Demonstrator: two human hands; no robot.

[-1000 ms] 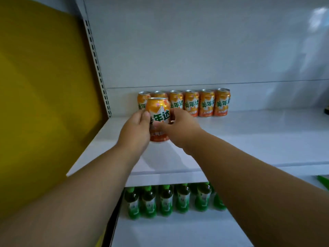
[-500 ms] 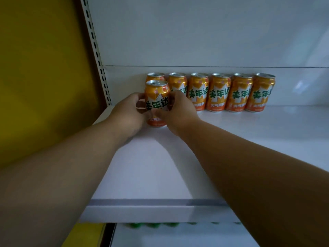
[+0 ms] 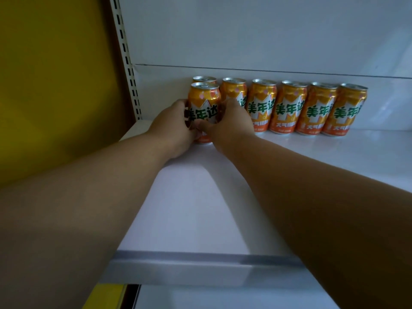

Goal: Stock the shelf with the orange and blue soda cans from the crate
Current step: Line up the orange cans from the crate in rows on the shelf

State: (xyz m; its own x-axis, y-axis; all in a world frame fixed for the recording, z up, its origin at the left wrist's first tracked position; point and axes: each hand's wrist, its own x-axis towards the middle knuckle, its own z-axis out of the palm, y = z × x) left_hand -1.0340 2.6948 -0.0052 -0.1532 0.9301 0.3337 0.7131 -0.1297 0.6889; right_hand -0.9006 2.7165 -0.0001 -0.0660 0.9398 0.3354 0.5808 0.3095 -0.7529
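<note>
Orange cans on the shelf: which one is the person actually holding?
The front can at the row's left end; the left hand and right hand grip it. The others stand untouched along the back wall.

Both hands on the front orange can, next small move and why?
Probably let go with both hands: the front orange can looks upright on the shelf, directly before the back row's leftmost can, left hand and right hand holding it.

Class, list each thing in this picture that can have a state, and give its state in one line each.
Front orange can: upright on the shelf, gripped by both hands.
Back row of six orange cans: upright, side by side against the back wall.
Left hand: fingers curled round the front can.
Right hand: fingers curled round the front can.
Shelf: holds seven cans.
</note>
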